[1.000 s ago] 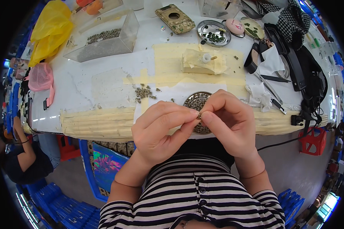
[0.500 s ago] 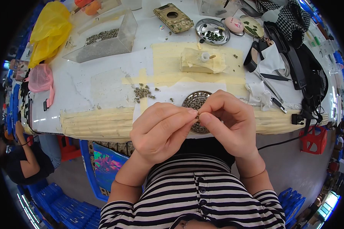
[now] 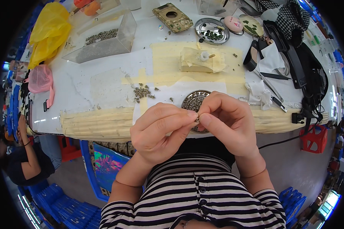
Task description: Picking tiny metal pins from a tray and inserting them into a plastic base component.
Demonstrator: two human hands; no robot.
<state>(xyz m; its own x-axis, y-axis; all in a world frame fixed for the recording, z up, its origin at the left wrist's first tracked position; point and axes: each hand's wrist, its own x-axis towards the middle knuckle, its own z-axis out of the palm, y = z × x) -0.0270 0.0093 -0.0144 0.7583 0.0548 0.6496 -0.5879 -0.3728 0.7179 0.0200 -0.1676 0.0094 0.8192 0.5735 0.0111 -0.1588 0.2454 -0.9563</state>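
My left hand (image 3: 160, 131) and my right hand (image 3: 233, 124) meet fingertip to fingertip over the near edge of the table. Both are closed in a pinch around a tiny brownish part (image 3: 197, 119), too small to name and mostly covered by the fingers. Right beneath them lies a round metal dish (image 3: 186, 100) full of similar small camouflage-coloured pieces, partly hidden by my hands. Beyond my left hand, a loose pile of small pieces (image 3: 142, 92) rests on the tabletop.
A clear plastic bin (image 3: 99, 47) holds more small pieces at the far left. Farther back are a camouflage toy tank hull (image 3: 173, 18), a steel plate (image 3: 212, 31) with dark green parts, and a taped block (image 3: 198, 63). Tweezers (image 3: 273, 89) lie right. Another person (image 3: 30, 164) sits left.
My fingers have shifted very slightly around the tiny part, with both hands staying in place. At the left, the other person's hand has moved a little upward.
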